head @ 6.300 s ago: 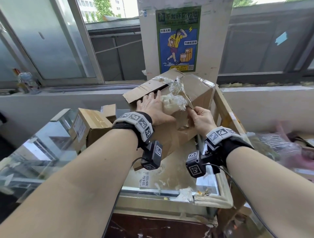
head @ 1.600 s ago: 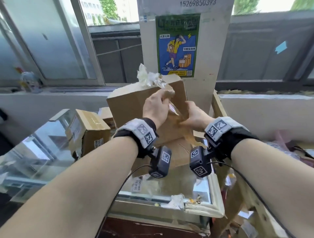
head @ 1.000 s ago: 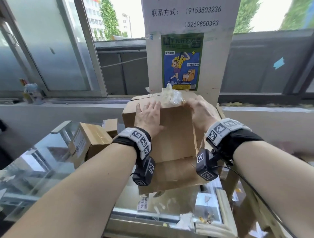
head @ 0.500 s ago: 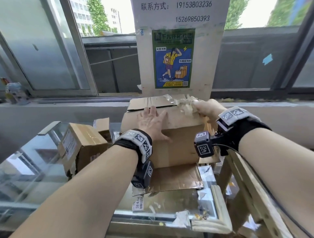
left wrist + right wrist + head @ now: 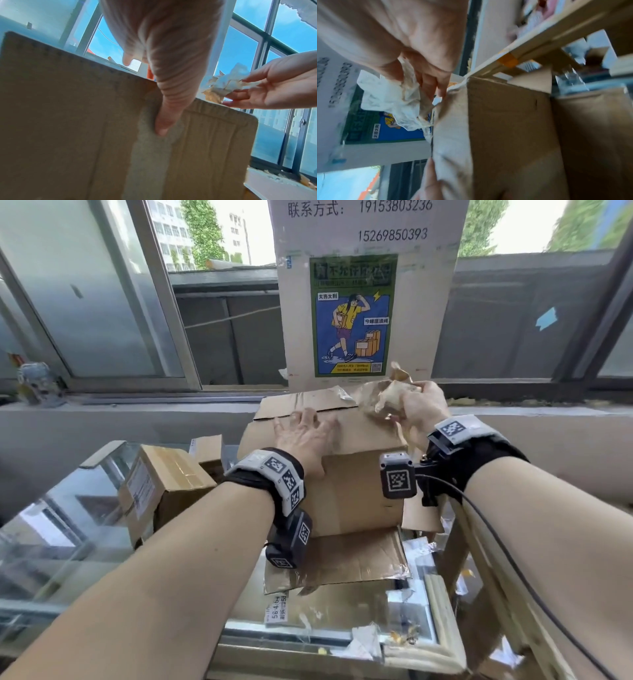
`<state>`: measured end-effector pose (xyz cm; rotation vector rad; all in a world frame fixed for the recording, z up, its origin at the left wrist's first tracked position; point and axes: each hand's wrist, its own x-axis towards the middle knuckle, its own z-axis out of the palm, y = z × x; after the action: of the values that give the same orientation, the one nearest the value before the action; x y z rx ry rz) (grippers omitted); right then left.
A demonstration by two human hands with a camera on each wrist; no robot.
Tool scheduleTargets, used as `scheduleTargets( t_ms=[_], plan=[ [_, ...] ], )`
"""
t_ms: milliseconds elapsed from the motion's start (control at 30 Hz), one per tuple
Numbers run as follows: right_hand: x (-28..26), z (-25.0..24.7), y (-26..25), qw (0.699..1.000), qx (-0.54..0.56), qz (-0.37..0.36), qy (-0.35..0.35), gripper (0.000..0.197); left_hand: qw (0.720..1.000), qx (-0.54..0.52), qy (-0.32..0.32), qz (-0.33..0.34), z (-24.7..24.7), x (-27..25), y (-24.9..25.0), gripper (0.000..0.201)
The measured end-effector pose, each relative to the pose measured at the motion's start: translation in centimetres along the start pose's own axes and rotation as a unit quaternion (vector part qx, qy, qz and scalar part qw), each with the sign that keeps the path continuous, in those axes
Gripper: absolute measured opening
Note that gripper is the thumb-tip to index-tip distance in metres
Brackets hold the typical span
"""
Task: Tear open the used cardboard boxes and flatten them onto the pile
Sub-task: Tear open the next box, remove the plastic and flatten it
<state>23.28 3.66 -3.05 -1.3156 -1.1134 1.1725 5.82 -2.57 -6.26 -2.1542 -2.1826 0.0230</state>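
Note:
A big brown cardboard box (image 5: 356, 491) stands on the glass counter, its near flap lying open toward me. My left hand (image 5: 305, 436) lies flat on the box top with fingers spread; the left wrist view shows its thumb pressing the cardboard (image 5: 68, 121). My right hand (image 5: 416, 409) is raised at the box's far right corner and grips a crumpled wad of clear packing tape (image 5: 387, 397), also seen as a whitish wad of tape (image 5: 393, 100). A strand of tape still runs from the wad down to the box's top seam (image 5: 431, 135).
A smaller taped box (image 5: 161, 491) with a label sits to the left on the glass counter (image 5: 51, 542). A wooden frame (image 5: 486, 577) stands at the right. A pillar with a green and blue poster (image 5: 352, 316) rises behind the box, before the windows.
My right hand has lifted up and to the right with the tape wad, peeling it off the box top. My left hand stays flat on the box.

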Motion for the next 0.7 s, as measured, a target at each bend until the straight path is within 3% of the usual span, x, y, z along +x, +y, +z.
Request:
scheduleTargets(
  t_ms=[100,300,433,500,567,633,700],
  plan=[
    [-0.6,-0.5,-0.8,0.975,0.208,0.059,-0.054,0.033,1.000,0.004,-0.016,0.003,-0.8,0.3,0.1,0.113],
    [-1.4,-2.4,-1.2,0.953,0.252,0.141,-0.092,0.024,0.992,0.045,-0.052,0.108,-2.6,1.0,0.9,0.113],
    [-1.4,-2.9,-1.6,0.911,0.370,0.157,-0.095,0.027,0.993,0.026,-0.042,0.106,-4.0,0.6,0.7,0.080],
    [-1.1,-2.8,-1.3,0.894,0.416,0.150,-0.078,0.032,0.994,-0.012,-0.048,0.095,-4.2,0.8,1.8,0.077],
    [-1.3,-2.7,-1.1,0.891,0.419,0.147,-0.093,0.032,0.992,-0.079,-0.065,0.076,-4.5,1.0,3.7,0.076],
    [-1.7,-3.0,-1.1,0.895,0.393,0.157,-0.141,0.036,0.988,-0.128,-0.074,0.042,-4.5,1.0,5.4,0.096],
    [-2.1,-3.5,-1.3,0.923,0.297,0.169,-0.179,0.042,0.989,-0.141,-0.047,-0.004,-4.2,0.6,6.8,0.111]
  ],
)
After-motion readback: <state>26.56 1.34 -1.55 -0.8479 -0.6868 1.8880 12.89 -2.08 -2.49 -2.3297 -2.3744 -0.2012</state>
